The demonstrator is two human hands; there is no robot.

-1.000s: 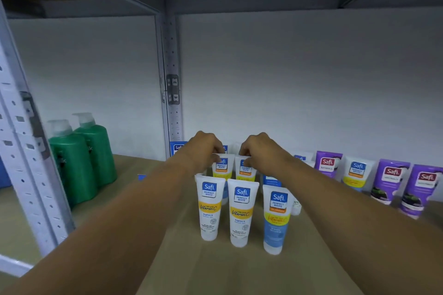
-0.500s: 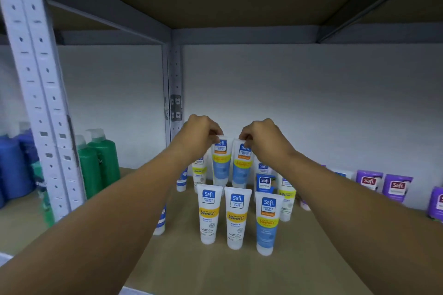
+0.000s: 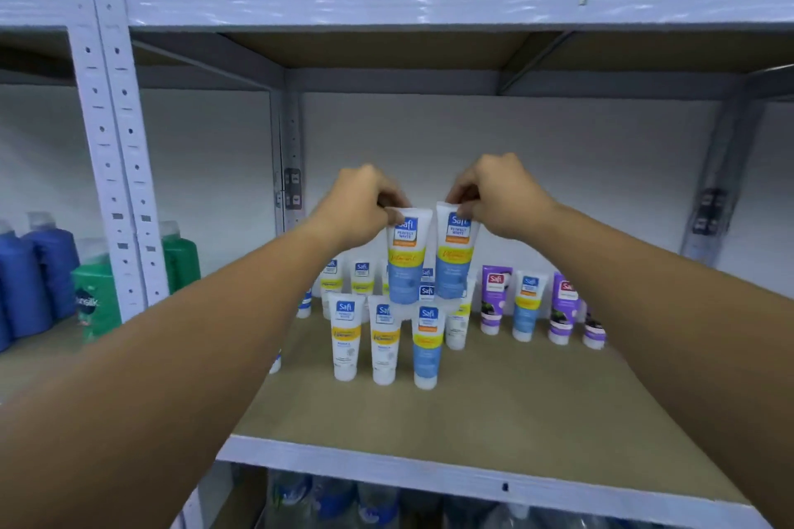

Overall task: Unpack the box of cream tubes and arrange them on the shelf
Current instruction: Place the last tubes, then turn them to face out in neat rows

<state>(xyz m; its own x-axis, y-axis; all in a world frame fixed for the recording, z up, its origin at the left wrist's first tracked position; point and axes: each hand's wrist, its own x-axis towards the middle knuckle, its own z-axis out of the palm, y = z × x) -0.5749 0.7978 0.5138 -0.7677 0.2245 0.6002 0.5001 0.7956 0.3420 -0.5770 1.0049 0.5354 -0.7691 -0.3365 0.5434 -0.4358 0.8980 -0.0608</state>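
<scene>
Two bare hands work over the grey metal rack's brown board shelf (image 3: 494, 408): the left hand (image 3: 358, 208) pinches one blue-and-yellow cream tube (image 3: 404, 256) by its crimped top, the right hand (image 3: 498, 198) another (image 3: 453, 251), both lifted above the standing white and blue tubes (image 3: 384, 339). Next, I judge, each needs setting upright on its cap in a free spot. No box is in view; fingertips are hidden behind the knuckles.

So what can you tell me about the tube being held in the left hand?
The blue tube looks like soft plastic: white at its flat crimped top, with a blue Safi logo, a yellow band, and a pale blue lower body. It hangs upright in the air, cap end down, above the shelf. The left hand pinches its top edge.
</scene>
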